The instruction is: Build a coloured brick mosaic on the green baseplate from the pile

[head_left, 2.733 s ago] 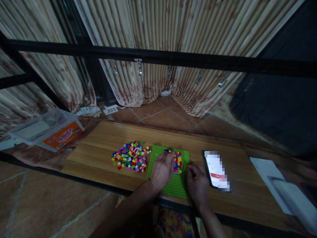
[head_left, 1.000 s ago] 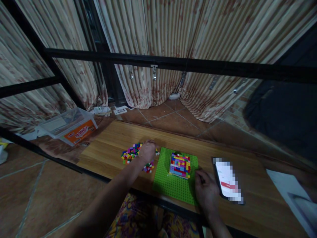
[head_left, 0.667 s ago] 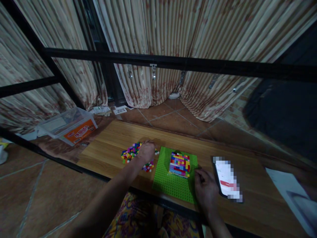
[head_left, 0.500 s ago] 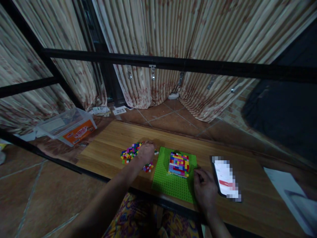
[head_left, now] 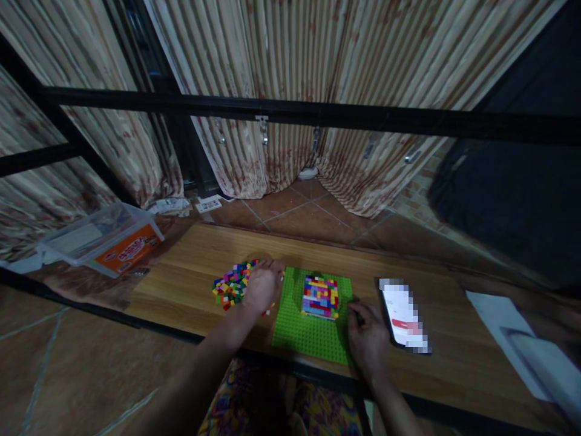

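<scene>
My left hand (head_left: pixel 262 286) is closed over the right part of a pile of small coloured bricks (head_left: pixel 232 284). Its fingertips point down towards the green baseplate's left edge, and whatever they pinch is hidden. On the green baseplate (head_left: pixel 313 345) stands a squarish block of multicoloured bricks (head_left: pixel 320 297), built up in layers. My right hand (head_left: pixel 368 339) rests by the baseplate's right edge, fingers curled and thumb near the index finger. I cannot make out what, if anything, is between them.
A phone (head_left: pixel 403 318) with a lit screen lies right of my right hand. Farther right is a white sheet (head_left: pixel 499 333) on the wooden table (head_left: pixel 181 272). A clear plastic box with an orange label (head_left: pixel 129 248) stands beyond the table's left end. A black bar (head_left: pixel 290 109) crosses before curtains.
The whole view has shifted, so the table's things appear farther left. My left hand now covers more of the bricks at the pile's right side. My right hand stays by the baseplate.
</scene>
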Demonstrator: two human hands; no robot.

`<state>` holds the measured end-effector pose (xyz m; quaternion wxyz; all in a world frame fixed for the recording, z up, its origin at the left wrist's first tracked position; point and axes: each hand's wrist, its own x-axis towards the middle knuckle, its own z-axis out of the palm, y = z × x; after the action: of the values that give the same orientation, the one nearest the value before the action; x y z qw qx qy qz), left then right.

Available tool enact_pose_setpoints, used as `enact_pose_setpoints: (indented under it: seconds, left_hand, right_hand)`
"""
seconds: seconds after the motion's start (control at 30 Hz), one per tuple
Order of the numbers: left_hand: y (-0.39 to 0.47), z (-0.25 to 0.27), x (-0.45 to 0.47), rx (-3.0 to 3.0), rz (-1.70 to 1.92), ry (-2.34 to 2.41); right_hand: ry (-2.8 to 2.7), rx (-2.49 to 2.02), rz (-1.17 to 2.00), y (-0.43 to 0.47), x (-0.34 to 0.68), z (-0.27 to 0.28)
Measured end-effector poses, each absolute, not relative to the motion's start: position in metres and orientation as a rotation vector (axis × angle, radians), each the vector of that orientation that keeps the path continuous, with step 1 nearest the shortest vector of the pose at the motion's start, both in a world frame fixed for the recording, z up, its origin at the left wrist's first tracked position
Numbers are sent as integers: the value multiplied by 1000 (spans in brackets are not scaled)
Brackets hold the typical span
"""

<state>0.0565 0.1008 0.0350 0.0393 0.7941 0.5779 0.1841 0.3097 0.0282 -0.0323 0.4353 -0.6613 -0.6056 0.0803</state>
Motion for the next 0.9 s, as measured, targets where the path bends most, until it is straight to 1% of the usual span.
enact_pose_setpoints:
  seconds: [0.13,0.3,0.6,0.9]
  left_hand:
    - [74,38,84,2439,769,1549]
    - [62,42,110,2515,782,1380]
    - [75,32,124,2659,737,1370]
    - [66,20,122,2556,946,1424]
  right_hand:
    - [-1514,-1650,204,28,308,-28]
    - [-1511,-1656,197,28,307,-27]
    - [-1522,-1636,174,28,307,-28]
    - [-1516,-1661,204,27,306,-26]
